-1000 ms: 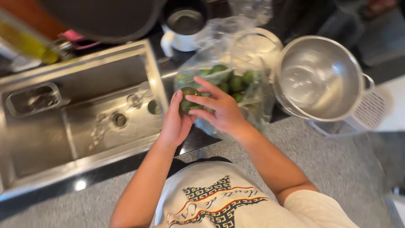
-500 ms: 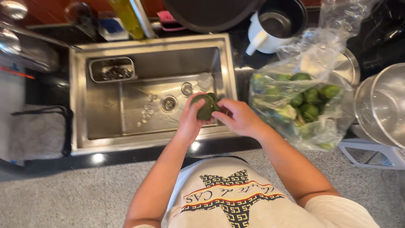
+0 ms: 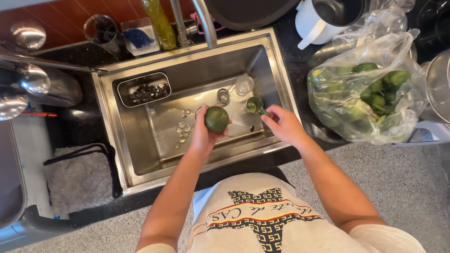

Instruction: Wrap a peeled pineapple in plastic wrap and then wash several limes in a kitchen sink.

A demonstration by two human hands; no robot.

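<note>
From the head view, my left hand (image 3: 202,136) has its grip closed around a round dark-green fruit (image 3: 216,119), held over the middle of the steel sink (image 3: 276,70), above the drain area. My right hand (image 3: 283,125) hovers just beside it, over the sink's right part near its front edge; its fingers pinch a small green bit (image 3: 263,111), though I cannot tell exactly what it is. Below my hands the sink floor carries a small glass (image 3: 244,85), a little metal cup (image 3: 254,104) and a strainer basket (image 3: 144,89) at the back left corner, so open room lies mostly along the left and front of the basin. The tap (image 3: 206,21) arches in from the back edge.

On the dark bench to the right of the sink sits a clear plastic bag (image 3: 403,56) bulging with more green fruits (image 3: 375,96), touching the sink's right rim. Behind it stands a white jug (image 3: 311,21). At the left front corner of the bench lies a grey cloth (image 3: 77,175); a yellow-green bottle (image 3: 159,21) stands at the back edge.
</note>
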